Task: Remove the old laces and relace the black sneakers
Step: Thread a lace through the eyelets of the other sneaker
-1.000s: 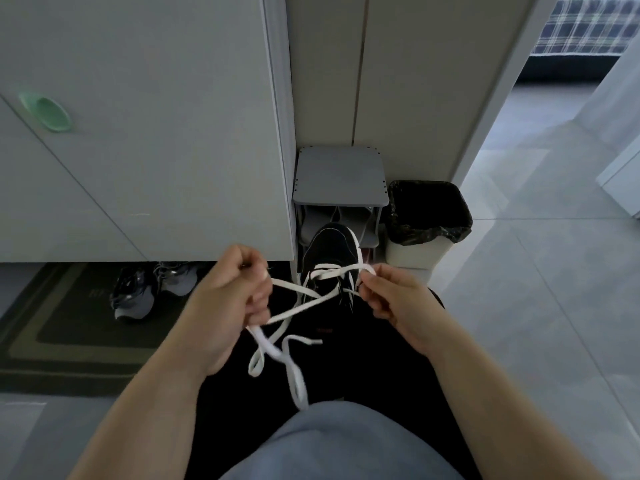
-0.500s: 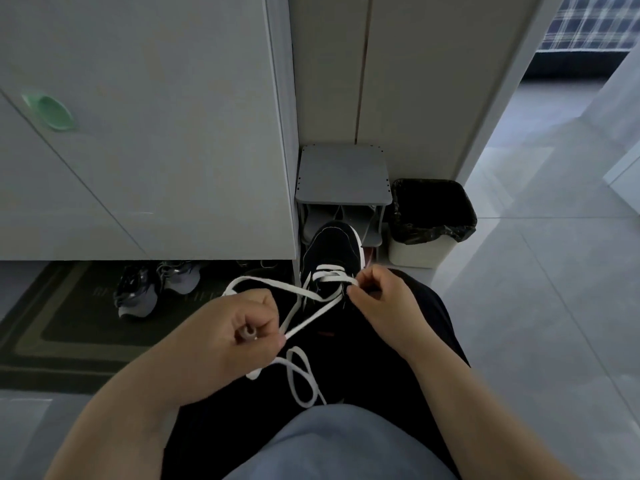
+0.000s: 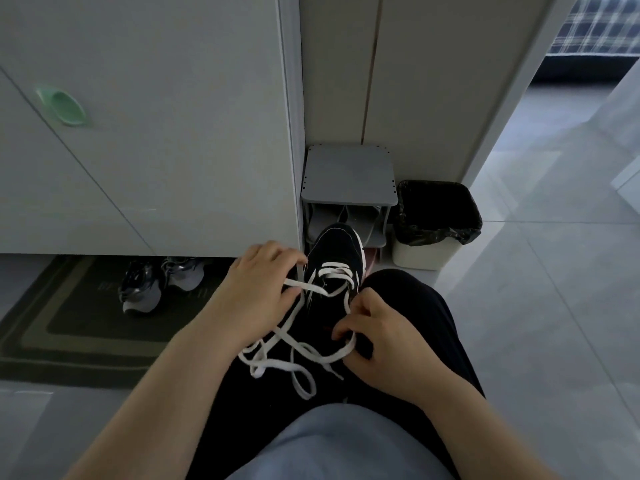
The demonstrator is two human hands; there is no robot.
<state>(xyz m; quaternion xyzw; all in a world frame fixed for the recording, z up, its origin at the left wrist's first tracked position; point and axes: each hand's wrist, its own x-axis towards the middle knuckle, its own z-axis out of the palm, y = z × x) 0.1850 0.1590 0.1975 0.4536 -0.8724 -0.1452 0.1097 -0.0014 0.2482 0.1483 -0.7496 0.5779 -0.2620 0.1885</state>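
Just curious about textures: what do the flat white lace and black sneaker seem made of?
Flat white lace: probably woven fabric, matte; it lies in limp, ribbon-like loops. Black sneaker: apparently matte textile upper with white rubbery sole edge; dim light leaves doubt.

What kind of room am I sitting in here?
Probably a home entryway: a small grey shoe rack stands against the wall, a pair of grey sneakers sits on a doormat, and a lined waste bin stands on the tiled floor.

The person wears black trousers and a pale blue-grey top, the forearms bare down to the left hand and right hand.
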